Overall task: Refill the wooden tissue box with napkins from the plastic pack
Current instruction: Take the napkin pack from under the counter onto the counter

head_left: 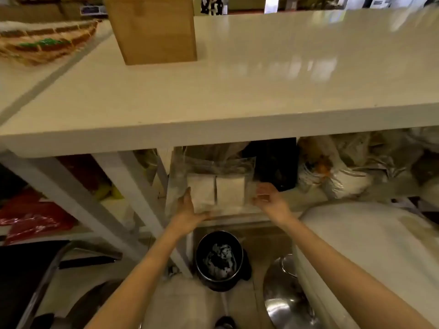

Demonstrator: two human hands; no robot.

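**Plastic pack lifted from beneath the worktop**

Both hands, left [190,213] and right [269,201], clasp the plastic pack [213,186] of napkins [217,192] by its sides below the worktop [237,96], probably to raise it. The wooden tissue box [153,29] stands on the worktop; its edge overhangs, a bin [219,260] sits below.

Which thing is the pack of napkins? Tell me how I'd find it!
Find the big white table and look under its front edge, in the middle. Both hands hold a clear plastic pack there, one at each side. It alone shows two white napkin stacks side by side, unlike the crumpled bags to its right.
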